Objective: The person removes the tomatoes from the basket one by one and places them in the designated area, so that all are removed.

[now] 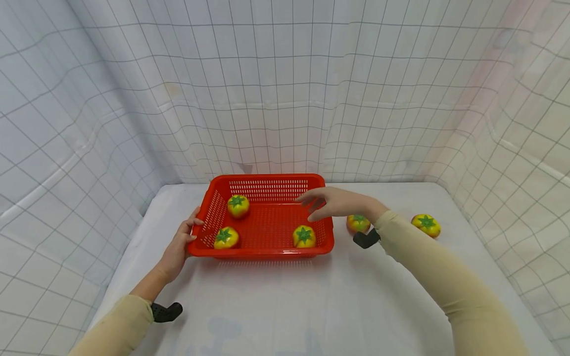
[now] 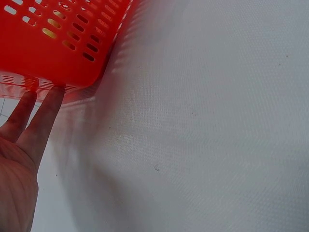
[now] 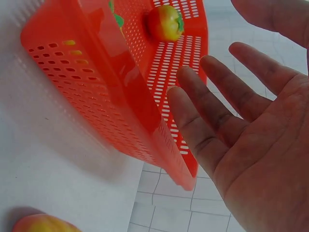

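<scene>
A red plastic basket with slotted walls stands on the white table. Inside lie three yellow-red toy fruits with green leafy tops: one at the back left, one at the front left and one at the front right. My left hand touches the basket's left rim; in the left wrist view two straight fingers meet it. Over the basket's right side hovers my right hand, fingers spread and slightly bent, holding nothing. In the right wrist view its palm faces the basket's rim.
Right of the basket sit two more such fruits: one partly behind my right wrist, another farther right. White gridded curtains hang around the back and sides of the table. Each wrist carries a small black device.
</scene>
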The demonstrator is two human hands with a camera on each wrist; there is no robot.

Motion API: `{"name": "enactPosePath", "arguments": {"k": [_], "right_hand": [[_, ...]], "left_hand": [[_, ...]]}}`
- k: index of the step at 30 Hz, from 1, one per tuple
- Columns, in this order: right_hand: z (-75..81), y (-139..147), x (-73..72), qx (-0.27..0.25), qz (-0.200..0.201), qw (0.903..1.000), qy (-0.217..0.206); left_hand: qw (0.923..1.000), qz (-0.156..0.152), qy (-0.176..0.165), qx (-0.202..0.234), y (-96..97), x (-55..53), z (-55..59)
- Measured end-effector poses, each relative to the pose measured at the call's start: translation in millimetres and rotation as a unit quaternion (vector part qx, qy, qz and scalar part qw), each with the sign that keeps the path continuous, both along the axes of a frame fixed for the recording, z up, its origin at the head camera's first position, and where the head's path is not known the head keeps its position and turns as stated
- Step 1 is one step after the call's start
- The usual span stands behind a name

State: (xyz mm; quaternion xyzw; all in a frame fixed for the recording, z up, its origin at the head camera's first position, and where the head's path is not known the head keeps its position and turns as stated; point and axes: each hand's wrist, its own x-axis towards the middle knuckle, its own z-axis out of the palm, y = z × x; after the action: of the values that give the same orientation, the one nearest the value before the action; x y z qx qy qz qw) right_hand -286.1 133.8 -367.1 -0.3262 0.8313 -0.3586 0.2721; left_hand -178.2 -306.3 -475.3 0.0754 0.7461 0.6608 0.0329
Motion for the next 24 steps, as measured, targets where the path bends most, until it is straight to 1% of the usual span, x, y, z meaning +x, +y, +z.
{"name": "enactPosePath", "arguments": {"k": [8, 17, 24], "right_hand": [[-5.2, -11.8, -8.8, 0.027, 0.019, 0.9995, -0.003], [-7.1, -22.8, -16.3, 0.050, 0.038, 0.9978, -0.020], [-8.6, -31.7, -21.6, 0.091, 0.054, 0.9943, -0.009]], "left_hand": [[1.0000, 0.000, -0.001, -0.006, -0.6, 0.0, -0.2], [0.9999, 0.002, -0.001, -0.010, -1.2, -0.6, -0.4], [0.9999, 0.003, -0.003, -0.011, -1.3, -1.2, -1.1]]}}
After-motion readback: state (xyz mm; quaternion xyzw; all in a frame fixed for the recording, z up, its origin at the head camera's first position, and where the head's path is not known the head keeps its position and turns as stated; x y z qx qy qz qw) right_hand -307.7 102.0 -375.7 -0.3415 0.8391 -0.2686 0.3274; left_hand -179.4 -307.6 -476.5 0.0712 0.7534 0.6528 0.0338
